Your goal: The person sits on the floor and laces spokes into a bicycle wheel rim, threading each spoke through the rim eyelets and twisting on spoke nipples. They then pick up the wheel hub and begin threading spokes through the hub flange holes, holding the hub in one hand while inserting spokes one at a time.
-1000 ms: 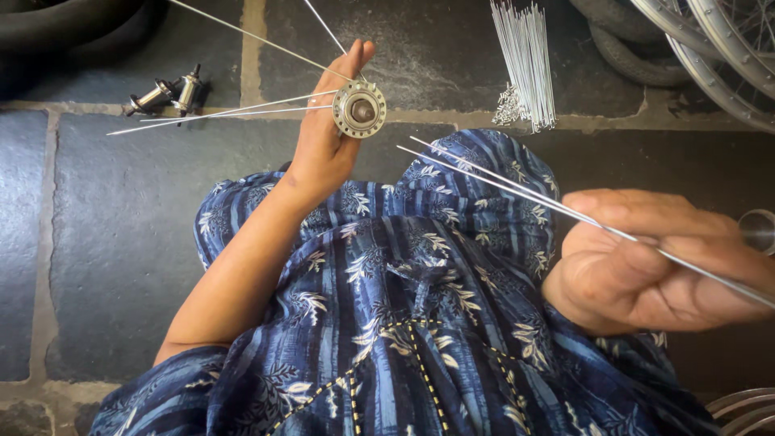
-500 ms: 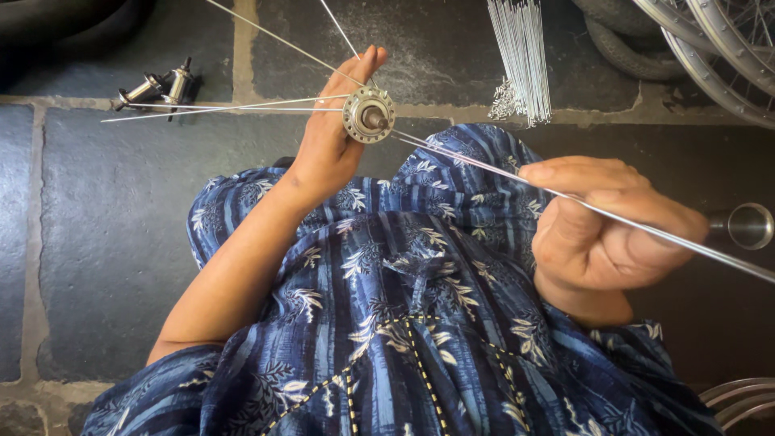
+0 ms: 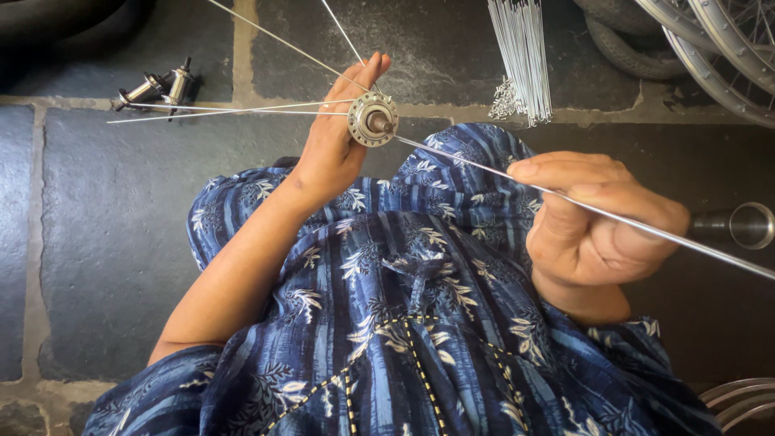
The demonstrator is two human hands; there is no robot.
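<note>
My left hand (image 3: 335,141) holds a round metal wheel hub (image 3: 372,119) up over my lap, fingers wrapped behind it. Several thin steel spokes (image 3: 226,111) stick out of the hub to the left and upward. My right hand (image 3: 597,222) pinches one long spoke (image 3: 476,165) whose far end meets the hub flange; the spoke runs down to the right past my fingers. My blue patterned garment (image 3: 404,323) fills the lower middle of the view.
A bundle of loose spokes (image 3: 521,56) lies on the dark stone floor (image 3: 105,226) at the top, with small nipples beside it. Two spare hubs (image 3: 157,85) rest at upper left. Wheel rims (image 3: 710,48) and tyres sit at upper right. A metal cup (image 3: 747,226) stands at right.
My right hand has brought the single spoke's tip up to the hub flange, where earlier it held several spokes apart from it. The hub has stayed in my left hand.
</note>
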